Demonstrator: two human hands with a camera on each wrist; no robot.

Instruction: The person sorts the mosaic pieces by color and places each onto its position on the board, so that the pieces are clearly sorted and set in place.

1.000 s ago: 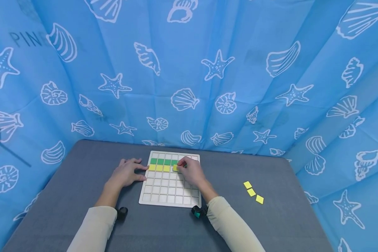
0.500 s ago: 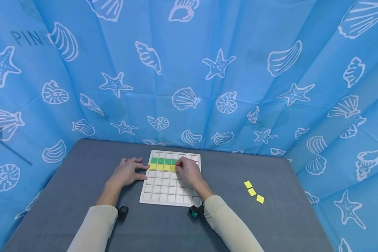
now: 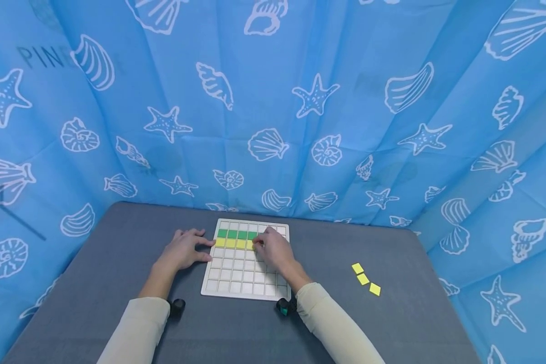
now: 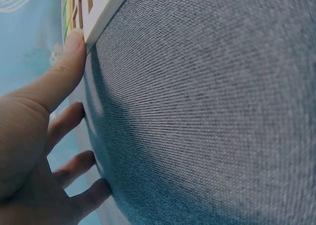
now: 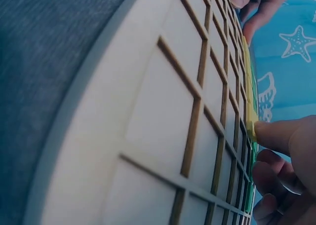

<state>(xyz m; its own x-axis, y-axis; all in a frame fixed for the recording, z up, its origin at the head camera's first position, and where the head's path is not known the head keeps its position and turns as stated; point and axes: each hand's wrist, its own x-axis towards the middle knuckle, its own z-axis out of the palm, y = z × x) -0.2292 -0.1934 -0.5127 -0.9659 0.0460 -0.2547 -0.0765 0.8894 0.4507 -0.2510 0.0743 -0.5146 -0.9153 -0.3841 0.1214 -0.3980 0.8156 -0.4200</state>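
Observation:
A white grid board (image 3: pixel 233 294) lies on the grey table. Green square tiles (image 3: pixel 232 234) fill part of its second row, and yellow square tiles (image 3: pixel 230 243) sit in the row below. My right hand (image 3: pixel 276 248) is over the board, thumb and fingers pinching the rightmost yellow tile (image 3: pixel 250 244), which lies at its cell. In the right wrist view the thumb (image 5: pixel 276 135) touches that tile; the other fingers are curled. My left hand (image 3: pixel 181 251) touches the board's left edge with thumb and index finger. Its other fingers (image 4: pixel 74 168) rest spread on the table.
Several loose yellow tiles (image 3: pixel 363 278) lie on the grey table (image 3: pixel 336 323) right of the board. A blue curtain (image 3: pixel 273 111) with shell and starfish prints hangs behind and beside the table. Black wrist devices (image 3: pixel 177 306) sit at both wrists.
The right hand has brought its yellow tile slightly left and down, into line beside the other yellow tiles. The left hand stays at the board's edge.

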